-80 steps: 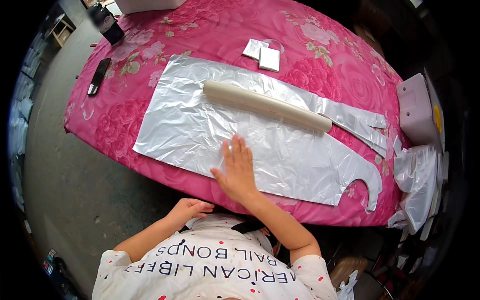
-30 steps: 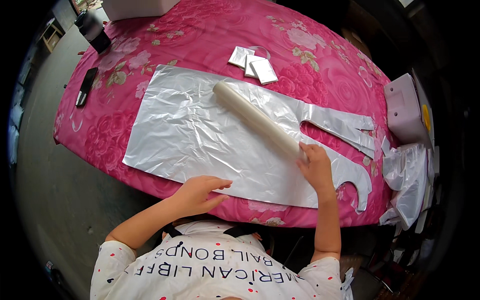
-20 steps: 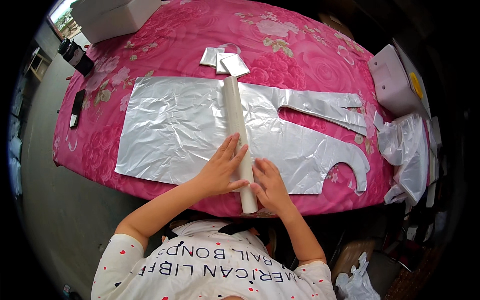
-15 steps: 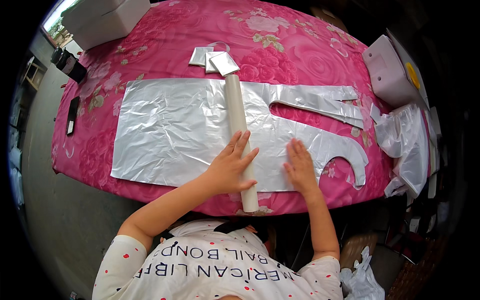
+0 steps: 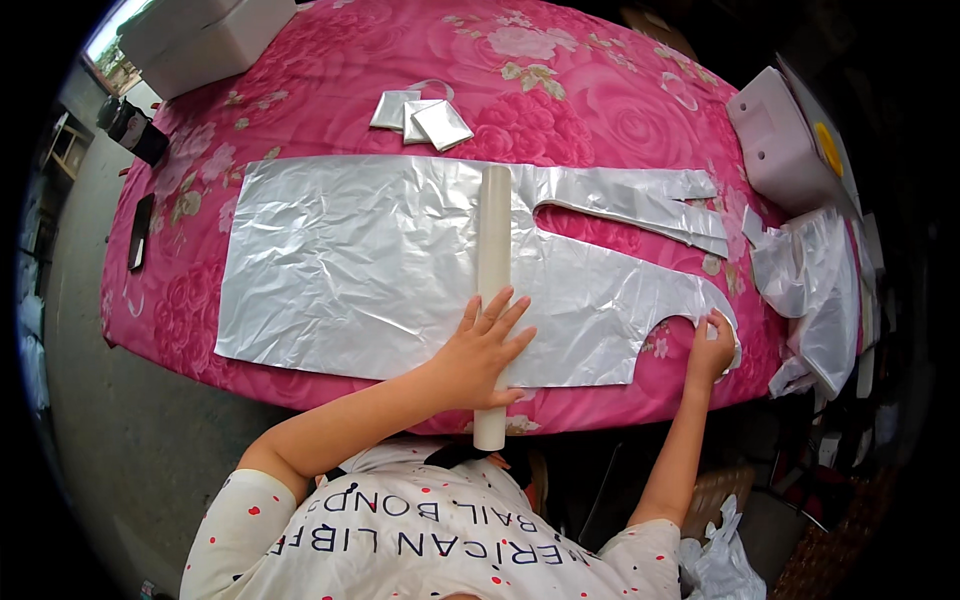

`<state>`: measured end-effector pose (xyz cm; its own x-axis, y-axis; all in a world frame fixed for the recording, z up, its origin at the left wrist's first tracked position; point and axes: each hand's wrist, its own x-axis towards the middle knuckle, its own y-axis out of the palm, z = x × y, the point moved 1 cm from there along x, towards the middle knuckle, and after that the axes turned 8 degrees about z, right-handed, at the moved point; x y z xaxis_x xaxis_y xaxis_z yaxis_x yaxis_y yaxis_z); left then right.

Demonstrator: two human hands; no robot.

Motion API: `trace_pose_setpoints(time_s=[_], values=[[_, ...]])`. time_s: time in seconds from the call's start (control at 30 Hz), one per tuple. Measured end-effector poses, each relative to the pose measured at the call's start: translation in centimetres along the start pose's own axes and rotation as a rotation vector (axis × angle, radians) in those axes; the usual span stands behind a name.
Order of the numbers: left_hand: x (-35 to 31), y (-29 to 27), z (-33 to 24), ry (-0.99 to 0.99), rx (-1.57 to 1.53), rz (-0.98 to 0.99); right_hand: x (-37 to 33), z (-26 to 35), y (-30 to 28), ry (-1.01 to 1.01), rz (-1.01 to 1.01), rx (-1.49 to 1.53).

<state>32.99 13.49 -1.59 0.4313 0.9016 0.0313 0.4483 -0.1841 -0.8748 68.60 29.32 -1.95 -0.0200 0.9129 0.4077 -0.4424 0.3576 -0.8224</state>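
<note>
A silvery plastic sheet cut in an apron shape point(image 5: 360, 270) lies flat on a table with a pink flowered cloth point(image 5: 560, 90). A long cream roll point(image 5: 492, 250) lies across the sheet, its near end sticking out past the table's front edge. My left hand point(image 5: 483, 350) rests flat on the roll's near part, fingers spread. My right hand point(image 5: 710, 345) pinches the sheet's right end, beside the curved neck cut-out.
Three small folded silver packets point(image 5: 420, 112) lie at the back. A white box point(image 5: 200, 40) stands at the far left, a dark phone point(image 5: 140, 230) near the left edge. A pink-white case point(image 5: 785, 140) and crumpled clear plastic point(image 5: 815, 290) sit at the right.
The roll was turned from slanting to lying straight across the sheet. My left hand stays on its near end. My right hand slid right to the sheet's end.
</note>
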Motion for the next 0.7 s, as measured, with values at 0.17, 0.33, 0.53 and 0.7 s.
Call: trace_pose_setpoints(time_s=[0.17, 0.33, 0.53, 0.7], values=[[-0.2, -2.2, -0.4, -0.103, -0.756, -0.230, -5.6, 17.9, -0.2, -0.157, 0.309, 0.493], [-2.6, -4.6, 3.5, -0.488, -1.531, 0.099, -11.2, 27.6, -0.3, -0.609, 0.689, 0.704], [-14.4, -11.7, 15.1, -0.818, -1.122, 0.037, -14.5, 25.7, -2.2, -0.317, 0.548, 0.265], [-20.9, -14.0, 20.2, -0.830, -0.975, -0.074, -16.2, 22.9, -1.2, 0.025, 1.138, 0.186]])
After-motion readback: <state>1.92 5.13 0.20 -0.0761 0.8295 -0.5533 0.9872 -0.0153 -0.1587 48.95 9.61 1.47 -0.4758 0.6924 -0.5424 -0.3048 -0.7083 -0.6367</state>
